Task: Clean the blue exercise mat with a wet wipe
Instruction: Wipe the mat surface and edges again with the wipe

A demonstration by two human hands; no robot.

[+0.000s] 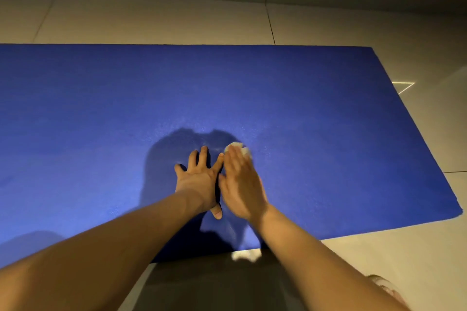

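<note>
On the tiled floor, the blue mat is lying flat, with its long axis running left to right across the view. Its right short end is showing, while its left end is running out of sight. Near the middle of the mat, toward its near edge, the left hand is resting palm down with fingers spread, holding nothing. Just beside it, the right hand is lying flat too, its straight fingers pressing a bunched white wipe onto the mat. That hand is looking blurred.

The wipe is probably limp, damp and light, so pressing it under flat fingers suits it better than pinching. The mat is likely soft, light foam that could creep or ripple under rubbing, so a steadying palm near the rubbed patch seems wise.
</note>
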